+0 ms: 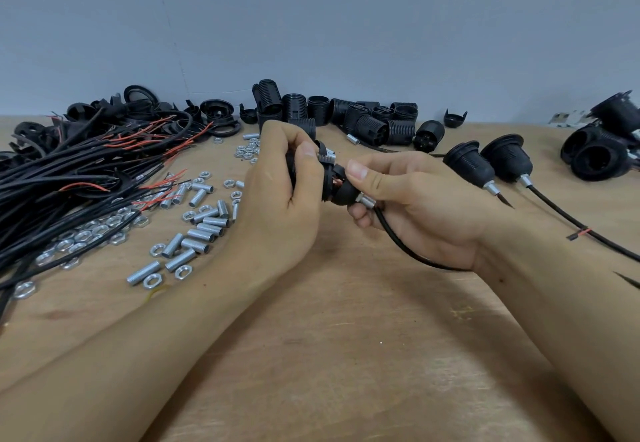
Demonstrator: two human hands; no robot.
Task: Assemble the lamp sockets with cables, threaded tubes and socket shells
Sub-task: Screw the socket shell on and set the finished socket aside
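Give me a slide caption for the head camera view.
Left hand and right hand join a black lamp socket on its cable, above a table strewn with threaded tubes.

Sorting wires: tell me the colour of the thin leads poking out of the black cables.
Red leads, clearest in the head view.

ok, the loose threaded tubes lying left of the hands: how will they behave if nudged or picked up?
The threaded tubes are short bare-metal cylinders lying on their sides on the flat wooden table, so a nudge would probably roll them. They look rigid, likely dense for their size. The ridged threads should give fingers some grip, though nuts scattered among them could crowd a clean pick.
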